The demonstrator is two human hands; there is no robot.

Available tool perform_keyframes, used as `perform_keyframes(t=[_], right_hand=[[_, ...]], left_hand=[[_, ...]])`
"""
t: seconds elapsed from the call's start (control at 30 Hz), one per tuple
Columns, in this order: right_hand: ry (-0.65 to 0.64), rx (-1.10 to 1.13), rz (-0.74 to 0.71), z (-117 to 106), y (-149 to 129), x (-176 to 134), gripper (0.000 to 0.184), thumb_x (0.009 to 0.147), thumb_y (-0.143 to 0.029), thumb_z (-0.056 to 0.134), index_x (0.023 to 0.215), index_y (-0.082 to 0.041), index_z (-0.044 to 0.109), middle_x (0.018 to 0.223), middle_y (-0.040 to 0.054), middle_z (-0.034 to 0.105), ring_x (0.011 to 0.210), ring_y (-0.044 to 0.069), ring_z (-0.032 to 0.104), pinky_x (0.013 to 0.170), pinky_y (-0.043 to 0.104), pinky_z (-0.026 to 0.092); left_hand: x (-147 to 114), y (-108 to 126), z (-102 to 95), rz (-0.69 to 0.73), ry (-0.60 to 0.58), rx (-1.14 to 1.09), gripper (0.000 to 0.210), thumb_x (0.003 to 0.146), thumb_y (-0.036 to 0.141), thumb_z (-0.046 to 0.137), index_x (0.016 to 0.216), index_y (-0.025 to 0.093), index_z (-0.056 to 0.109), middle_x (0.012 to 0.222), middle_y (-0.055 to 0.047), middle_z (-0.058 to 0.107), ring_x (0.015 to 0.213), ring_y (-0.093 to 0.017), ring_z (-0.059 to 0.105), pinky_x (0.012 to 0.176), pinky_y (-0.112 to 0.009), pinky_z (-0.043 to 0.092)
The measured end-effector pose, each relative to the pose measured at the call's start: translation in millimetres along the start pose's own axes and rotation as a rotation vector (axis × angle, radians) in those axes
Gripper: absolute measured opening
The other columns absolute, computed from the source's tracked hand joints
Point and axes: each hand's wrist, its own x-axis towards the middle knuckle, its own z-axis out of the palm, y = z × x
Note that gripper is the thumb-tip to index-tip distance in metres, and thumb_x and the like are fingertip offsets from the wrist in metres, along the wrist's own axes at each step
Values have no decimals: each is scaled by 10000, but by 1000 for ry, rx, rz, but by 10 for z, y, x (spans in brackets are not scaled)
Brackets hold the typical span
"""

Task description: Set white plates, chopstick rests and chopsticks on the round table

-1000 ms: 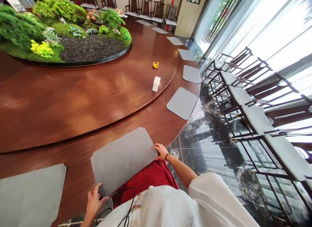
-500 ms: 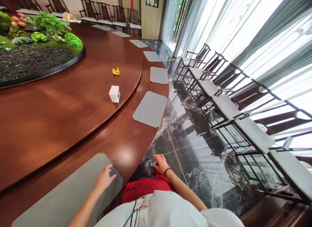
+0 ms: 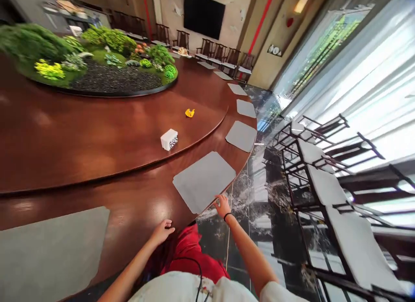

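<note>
The right hand (image 3: 223, 205) reaches forward with fingers spread and loose, the fingertips (image 3: 219, 200) touching the near edge of a grey placemat (image 3: 204, 181) without gripping it. The left hand (image 3: 163, 229) rests at the rim of the round wooden table (image 3: 81, 133), fingers curled loosely inward and holding nothing.

The placemat under the right hand lies flat on the table's outer ring, its near corner slightly over the rim. It appears already laid, perhaps needing only a final nudge to square it. Beyond it, more grey mats (image 3: 241, 135) follow the curve of the table, one per seat, so that stretch looks finished. Another mat (image 3: 48, 250) lies to the left, close to the camera.

On the inner turntable sit a small white box (image 3: 169, 139) and a yellow object (image 3: 189, 113), too small to identify. A garden display (image 3: 94, 64) fills the table's centre.

Chairs (image 3: 324, 181) stand well apart from the table, by the window. The person's body is cut off at the bottom edge. The far side of the table is out of view, so how many places remain unset cannot be told.
</note>
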Motion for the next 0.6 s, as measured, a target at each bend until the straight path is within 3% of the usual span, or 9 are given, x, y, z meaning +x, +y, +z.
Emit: perform_keyframes(t=[0.13,0.3,0.4,0.47,0.6], right_hand=[[-44,-158,80,-221,668,895,386,728,-138,568,1108,-201,603,1177,106,605,1135,269,542,1013,387,376],[-43,-253,219,-506,1346,1804,486,737,-184,553,1223,-155,542,1280,150,547,1219,281,509,1025,384,372],[-75,-258,319,-609,1487,2073,527,772,-260,534,1285,-150,494,1341,162,487,1241,307,488,992,417,399],[-133,-261,331,-618,1491,2144,526,775,-284,527,1292,-199,487,1359,134,464,1223,319,495,953,445,421],[-220,-283,249,-554,1419,2177,475,752,-260,536,1226,-228,514,1314,108,470,1219,294,484,923,429,429]], left_hand=[[364,437,51,-102,143,-54,385,673,231,586,1045,131,569,1146,-136,654,1099,-225,606,934,-292,442],[606,927,411,-177,252,-109,655,624,157,592,1266,107,470,1313,-175,535,1162,-230,563,907,-270,458],[667,962,656,-187,296,-179,913,576,116,591,1433,92,278,1398,-190,430,1240,-236,491,906,-252,466],[703,891,786,-176,307,-230,1044,534,87,579,1485,86,150,1440,-194,362,1176,-230,530,878,-238,478],[743,775,963,-169,347,-206,1074,500,69,561,1483,61,128,1505,-189,249,1215,-214,493,972,-212,420]])
